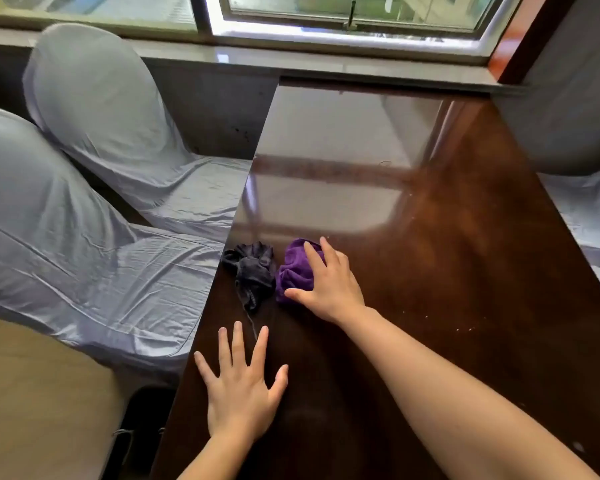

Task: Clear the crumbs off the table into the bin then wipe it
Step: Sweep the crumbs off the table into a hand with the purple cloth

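Note:
A glossy dark brown table fills the right half of the view. A crumpled purple cloth lies near its left edge, and my right hand rests on it with fingers and thumb wrapped around its right side. Right beside it, to the left, lies a bunched dark grey cloth with a loose thread. My left hand lies flat on the table with fingers spread, nearer to me, holding nothing. A few pale crumbs dot the table to the right of my right forearm. No bin is in view.
Two chairs in pale blue-grey covers stand along the table's left side. Another covered chair sits at the right. A window and sill run across the far end. A tan surface is at the lower left.

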Action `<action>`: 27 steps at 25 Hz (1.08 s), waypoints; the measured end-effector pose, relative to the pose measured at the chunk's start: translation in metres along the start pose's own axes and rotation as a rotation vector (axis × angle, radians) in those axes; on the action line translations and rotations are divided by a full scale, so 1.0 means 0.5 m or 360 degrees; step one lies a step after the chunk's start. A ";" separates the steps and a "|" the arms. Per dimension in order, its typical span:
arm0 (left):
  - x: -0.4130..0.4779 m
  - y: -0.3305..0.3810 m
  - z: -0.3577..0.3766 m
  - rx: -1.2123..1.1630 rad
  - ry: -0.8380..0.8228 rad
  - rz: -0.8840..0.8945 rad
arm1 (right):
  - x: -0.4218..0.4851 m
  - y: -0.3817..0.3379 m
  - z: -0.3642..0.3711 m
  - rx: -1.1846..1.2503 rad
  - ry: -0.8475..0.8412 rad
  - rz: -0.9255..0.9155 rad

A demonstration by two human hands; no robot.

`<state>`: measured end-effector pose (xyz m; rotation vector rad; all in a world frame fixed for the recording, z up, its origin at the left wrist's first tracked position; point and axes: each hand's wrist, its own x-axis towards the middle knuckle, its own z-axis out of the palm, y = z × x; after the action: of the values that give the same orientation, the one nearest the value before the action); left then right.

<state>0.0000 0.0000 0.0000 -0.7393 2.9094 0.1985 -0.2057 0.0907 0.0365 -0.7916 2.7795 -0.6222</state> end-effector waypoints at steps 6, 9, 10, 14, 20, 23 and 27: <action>0.004 0.001 0.005 0.0028 0.0041 -0.0012 | 0.043 -0.002 0.033 -0.0243 -0.0216 0.0016; 0.006 0.004 0.012 0.0008 0.0049 -0.0010 | 0.032 -0.004 0.002 -0.0004 -0.0081 -0.0036; 0.006 0.004 0.012 -0.0021 0.0060 -0.0006 | 0.021 0.000 -0.016 0.0088 -0.0033 -0.0026; 0.005 0.006 0.018 -0.0105 0.0127 0.0004 | -0.099 0.053 -0.102 0.0484 0.0319 0.0162; 0.002 0.012 0.021 -0.0160 0.0163 -0.0031 | -0.376 0.286 -0.258 0.0573 0.0724 0.0647; -0.001 0.016 0.024 -0.0176 0.0154 -0.0035 | -0.490 0.426 -0.304 0.0292 0.0786 0.1017; -0.010 0.016 0.030 -0.0220 0.0246 0.0125 | -0.580 0.524 -0.266 0.0081 0.0564 0.1286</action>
<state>0.0021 0.0116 -0.0134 -0.6900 3.1000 0.3702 -0.1203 0.4940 0.0579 0.5088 2.9977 -0.6929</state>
